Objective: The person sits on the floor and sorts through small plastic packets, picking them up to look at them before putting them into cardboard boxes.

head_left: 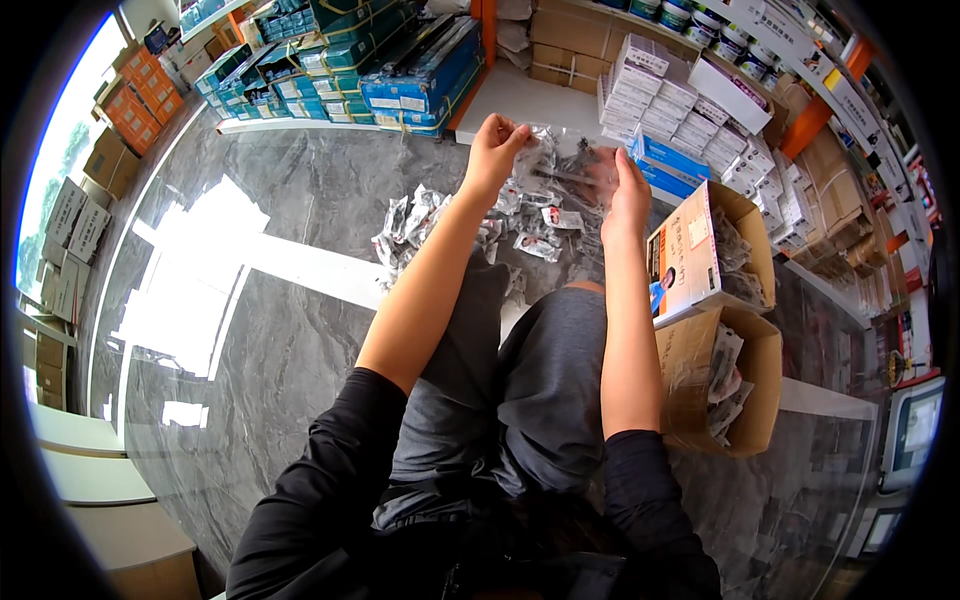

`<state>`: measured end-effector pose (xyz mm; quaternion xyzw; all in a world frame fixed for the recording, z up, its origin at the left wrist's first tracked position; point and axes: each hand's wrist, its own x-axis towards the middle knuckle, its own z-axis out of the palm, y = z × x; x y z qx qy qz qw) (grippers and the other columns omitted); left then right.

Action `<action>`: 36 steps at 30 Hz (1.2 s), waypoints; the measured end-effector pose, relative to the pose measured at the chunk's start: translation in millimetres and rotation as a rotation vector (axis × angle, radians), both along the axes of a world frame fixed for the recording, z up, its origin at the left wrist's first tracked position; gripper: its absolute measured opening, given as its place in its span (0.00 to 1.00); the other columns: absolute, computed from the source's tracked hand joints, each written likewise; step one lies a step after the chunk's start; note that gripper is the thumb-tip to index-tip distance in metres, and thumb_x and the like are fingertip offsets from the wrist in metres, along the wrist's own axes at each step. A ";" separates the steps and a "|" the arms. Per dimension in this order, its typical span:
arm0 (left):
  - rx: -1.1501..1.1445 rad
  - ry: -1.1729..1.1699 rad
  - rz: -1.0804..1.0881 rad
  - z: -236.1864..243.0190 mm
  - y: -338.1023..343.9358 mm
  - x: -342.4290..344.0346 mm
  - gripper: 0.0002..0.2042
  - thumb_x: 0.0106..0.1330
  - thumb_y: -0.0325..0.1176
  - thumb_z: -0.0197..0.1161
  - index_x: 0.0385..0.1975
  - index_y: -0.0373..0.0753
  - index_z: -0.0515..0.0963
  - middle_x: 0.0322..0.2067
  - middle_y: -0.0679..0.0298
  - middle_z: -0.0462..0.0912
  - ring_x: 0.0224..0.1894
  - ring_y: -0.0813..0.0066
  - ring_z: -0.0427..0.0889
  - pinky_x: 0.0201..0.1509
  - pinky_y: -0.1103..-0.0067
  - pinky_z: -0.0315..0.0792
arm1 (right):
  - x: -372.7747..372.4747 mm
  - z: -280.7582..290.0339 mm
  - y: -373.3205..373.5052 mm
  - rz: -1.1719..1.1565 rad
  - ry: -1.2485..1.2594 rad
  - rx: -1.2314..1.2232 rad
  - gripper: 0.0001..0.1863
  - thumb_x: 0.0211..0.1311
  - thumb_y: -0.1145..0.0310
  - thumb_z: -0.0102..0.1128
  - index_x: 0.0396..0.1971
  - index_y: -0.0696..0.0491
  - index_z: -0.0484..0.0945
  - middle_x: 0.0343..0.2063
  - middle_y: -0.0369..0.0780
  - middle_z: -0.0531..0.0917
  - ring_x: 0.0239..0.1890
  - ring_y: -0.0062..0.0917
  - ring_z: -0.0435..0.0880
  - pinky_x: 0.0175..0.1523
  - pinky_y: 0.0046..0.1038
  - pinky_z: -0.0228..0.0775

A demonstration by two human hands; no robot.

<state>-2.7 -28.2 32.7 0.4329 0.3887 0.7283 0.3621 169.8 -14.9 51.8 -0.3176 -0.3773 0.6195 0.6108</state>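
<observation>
Held up between my two hands is a clear plastic bag (555,150) with small dark pieces in it. My left hand (498,157) pinches its left top edge. My right hand (622,195) grips the bag's right side, some fingers seen through the plastic. Beneath, a loose pile of small grey-and-white packets (405,225) with red marks lies on the floor in front of my knees. An open cardboard box (680,260) holding packets stands at my right, and a second open box (680,390) with similar packets stands nearer me.
Stacked teal and blue boxes (415,85) line the back shelf. White cartons (640,90) and a flat blue box (665,170) sit at back right, with tubs (700,35) above. Orange and brown cartons (130,100) stand far left. The grey marble floor (270,330) reflects bright light.
</observation>
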 end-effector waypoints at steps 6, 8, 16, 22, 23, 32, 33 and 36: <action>-0.004 -0.127 0.127 7.4 0.1 12.6 0.08 0.59 0.32 0.57 0.26 0.38 0.66 0.22 0.69 0.73 0.22 0.86 0.69 0.25 0.88 0.62 | -1.7 -3.4 3.9 -0.113 -0.092 0.182 0.11 0.56 0.65 0.53 0.32 0.58 0.77 0.30 0.35 0.79 0.31 0.16 0.74 0.37 0.17 0.65; -0.051 -0.202 0.092 9.6 -1.2 13.4 0.08 0.58 0.34 0.58 0.26 0.39 0.67 0.22 0.70 0.73 0.21 0.87 0.69 0.24 0.88 0.62 | -3.6 -0.4 1.1 -0.132 -0.052 0.152 0.11 0.57 0.65 0.52 0.31 0.58 0.77 0.29 0.34 0.79 0.30 0.15 0.74 0.37 0.16 0.64; -0.198 -0.184 -0.326 21.1 -15.6 16.8 0.13 0.58 0.40 0.58 0.34 0.36 0.75 0.24 0.72 0.75 0.23 0.88 0.70 0.23 0.89 0.63 | -0.6 1.6 2.3 -0.097 0.119 0.017 0.11 0.56 0.65 0.53 0.33 0.57 0.77 0.31 0.35 0.79 0.33 0.18 0.75 0.40 0.19 0.65; -0.156 -0.094 -0.273 5.5 -6.4 8.1 0.13 0.61 0.38 0.53 0.35 0.34 0.75 0.27 0.69 0.77 0.28 0.86 0.73 0.32 0.89 0.67 | 0.3 -5.6 11.1 -0.036 0.147 -0.029 0.11 0.55 0.65 0.54 0.34 0.57 0.76 0.32 0.37 0.79 0.33 0.20 0.76 0.39 0.21 0.68; -0.142 -0.098 -0.264 2.7 -4.7 7.2 0.13 0.62 0.38 0.53 0.35 0.33 0.74 0.28 0.69 0.77 0.30 0.85 0.74 0.34 0.88 0.68 | -0.2 -6.2 10.7 -0.009 0.140 -0.041 0.12 0.54 0.65 0.54 0.34 0.56 0.76 0.31 0.37 0.79 0.32 0.20 0.76 0.38 0.22 0.68; -0.133 -0.171 -0.245 6.0 -5.4 9.2 0.12 0.62 0.36 0.53 0.34 0.31 0.74 0.30 0.66 0.78 0.30 0.83 0.75 0.34 0.87 0.70 | 2.6 -1.9 6.4 0.133 0.020 0.001 0.12 0.50 0.67 0.60 0.35 0.56 0.76 0.30 0.36 0.79 0.31 0.20 0.77 0.36 0.22 0.69; -0.143 -0.155 -0.244 5.8 -5.3 8.9 0.12 0.62 0.35 0.53 0.34 0.31 0.75 0.29 0.66 0.78 0.30 0.83 0.76 0.33 0.87 0.70 | 1.9 -1.3 6.0 0.128 0.005 0.005 0.12 0.49 0.68 0.61 0.34 0.56 0.76 0.30 0.36 0.79 0.31 0.20 0.77 0.36 0.22 0.69; -0.150 -0.108 -0.217 5.9 -5.7 8.2 0.12 0.61 0.35 0.53 0.33 0.31 0.75 0.29 0.64 0.78 0.29 0.81 0.76 0.32 0.85 0.70 | 0.6 -0.9 4.7 0.120 -0.035 -0.008 0.12 0.47 0.69 0.62 0.33 0.57 0.77 0.30 0.35 0.79 0.31 0.19 0.76 0.37 0.21 0.68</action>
